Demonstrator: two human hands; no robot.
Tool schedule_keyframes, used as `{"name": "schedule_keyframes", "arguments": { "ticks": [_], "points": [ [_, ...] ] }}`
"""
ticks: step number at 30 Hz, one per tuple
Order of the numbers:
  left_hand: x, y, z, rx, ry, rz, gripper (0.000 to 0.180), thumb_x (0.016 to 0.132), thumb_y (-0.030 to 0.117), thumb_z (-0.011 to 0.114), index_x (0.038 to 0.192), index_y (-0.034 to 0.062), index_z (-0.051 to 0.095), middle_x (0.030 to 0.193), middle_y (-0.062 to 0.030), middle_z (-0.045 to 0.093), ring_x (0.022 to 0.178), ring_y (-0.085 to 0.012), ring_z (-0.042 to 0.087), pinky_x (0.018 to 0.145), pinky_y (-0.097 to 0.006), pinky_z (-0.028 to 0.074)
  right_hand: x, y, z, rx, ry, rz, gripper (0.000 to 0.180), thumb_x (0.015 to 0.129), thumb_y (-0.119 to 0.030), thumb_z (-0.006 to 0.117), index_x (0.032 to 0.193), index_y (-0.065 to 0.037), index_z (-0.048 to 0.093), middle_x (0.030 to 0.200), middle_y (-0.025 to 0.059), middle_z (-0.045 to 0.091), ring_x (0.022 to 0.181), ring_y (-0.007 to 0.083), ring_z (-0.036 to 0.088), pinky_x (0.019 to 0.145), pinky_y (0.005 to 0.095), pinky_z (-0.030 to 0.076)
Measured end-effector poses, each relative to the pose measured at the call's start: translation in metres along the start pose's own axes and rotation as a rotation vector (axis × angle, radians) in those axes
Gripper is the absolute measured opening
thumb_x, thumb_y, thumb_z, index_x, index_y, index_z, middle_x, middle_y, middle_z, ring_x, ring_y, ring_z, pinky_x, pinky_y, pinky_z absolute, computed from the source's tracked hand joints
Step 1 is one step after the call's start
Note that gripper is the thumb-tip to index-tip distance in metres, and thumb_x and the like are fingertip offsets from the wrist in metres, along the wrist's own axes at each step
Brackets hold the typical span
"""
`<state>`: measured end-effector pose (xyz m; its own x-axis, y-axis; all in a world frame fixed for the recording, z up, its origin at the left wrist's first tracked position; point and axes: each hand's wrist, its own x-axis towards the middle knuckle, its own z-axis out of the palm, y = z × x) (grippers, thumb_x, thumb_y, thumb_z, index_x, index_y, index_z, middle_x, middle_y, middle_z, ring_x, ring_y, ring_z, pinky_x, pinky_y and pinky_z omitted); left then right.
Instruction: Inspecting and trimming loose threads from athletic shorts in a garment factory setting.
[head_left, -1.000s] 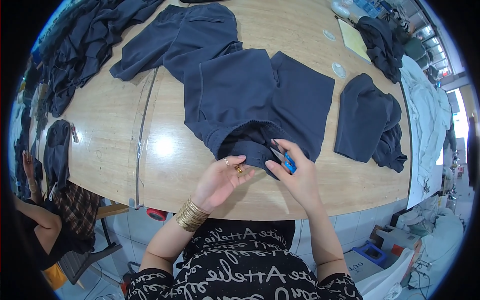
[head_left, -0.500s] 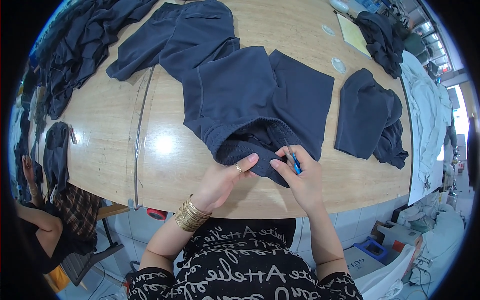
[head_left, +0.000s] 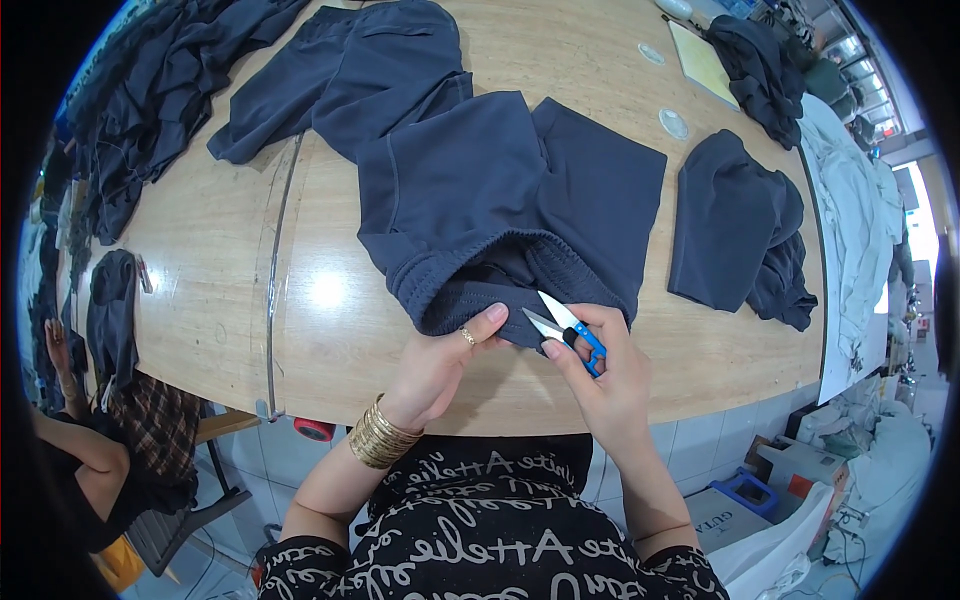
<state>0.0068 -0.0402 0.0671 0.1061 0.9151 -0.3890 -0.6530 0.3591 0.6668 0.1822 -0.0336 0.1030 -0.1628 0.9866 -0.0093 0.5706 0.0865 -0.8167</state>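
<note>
A pair of dark navy shorts (head_left: 460,175) lies in front of me, its gathered elastic waistband turned toward me and gaping. My left hand (head_left: 440,360) pinches the near edge of that waistband, thumb on top and fingers underneath. In my right hand (head_left: 608,372) are small blue-handled thread snips (head_left: 584,342). Their two pointed blades stand apart over the waistband, just right of my left thumb, aimed up and left. Whether the blades touch the cloth I cannot tell.
More dark shorts (head_left: 385,60) lie beyond, and a folded dark garment (head_left: 735,225) sits to the right. Dark garments (head_left: 170,90) heap at the far left. Pale cloth (head_left: 850,220) hangs past the table's right edge. At the left, another person's arm (head_left: 85,440) shows.
The snips have swung round in my right hand, so their spread blades now point over the waistband. The shorts have shifted slightly left, and my left hand keeps its pinch.
</note>
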Motion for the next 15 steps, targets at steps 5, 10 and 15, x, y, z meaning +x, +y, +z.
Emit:
{"name": "schedule_keyframes", "arguments": {
  "ticks": [5, 10, 15],
  "points": [
    [0.001, -0.0036, -0.0032, 0.027, 0.012, 0.026, 0.025, 0.087, 0.008, 0.061, 0.112, 0.0027, 0.056, 0.106, -0.0073, 0.062, 0.097, -0.0169, 0.06, 0.082, -0.033, 0.049, -0.0001, -0.0002, -0.0005, -0.024, 0.027, -0.035, 0.027, 0.079, -0.019, 0.071, 0.1, -0.006, 0.059, 0.068, 0.0031, 0.055, 0.058, 0.0114, 0.05, 0.053, 0.0246, 0.041],
    [0.0013, -0.0031, -0.0027, 0.006, 0.041, 0.023, 0.026, 0.085, 0.006, 0.063, 0.11, 0.0033, 0.057, 0.105, -0.0063, 0.062, 0.096, -0.0157, 0.06, 0.081, -0.031, 0.05, 0.0001, 0.0015, -0.0022, -0.081, 0.028, -0.066, 0.027, 0.079, -0.019, 0.071, 0.1, -0.006, 0.059, 0.069, 0.0055, 0.059, 0.059, 0.0127, 0.056, 0.053, 0.0246, 0.044],
    [0.0014, -0.004, -0.0045, 0.003, 0.051, 0.041, 0.029, 0.084, 0.004, 0.064, 0.112, 0.0029, 0.055, 0.106, -0.0065, 0.061, 0.097, -0.0161, 0.06, 0.084, -0.031, 0.05, 0.0013, 0.0028, -0.0005, -0.086, 0.027, -0.079, 0.028, 0.079, -0.02, 0.071, 0.1, -0.006, 0.058, 0.067, 0.0056, 0.058, 0.057, 0.0129, 0.056, 0.051, 0.0249, 0.044]
  ]
}}
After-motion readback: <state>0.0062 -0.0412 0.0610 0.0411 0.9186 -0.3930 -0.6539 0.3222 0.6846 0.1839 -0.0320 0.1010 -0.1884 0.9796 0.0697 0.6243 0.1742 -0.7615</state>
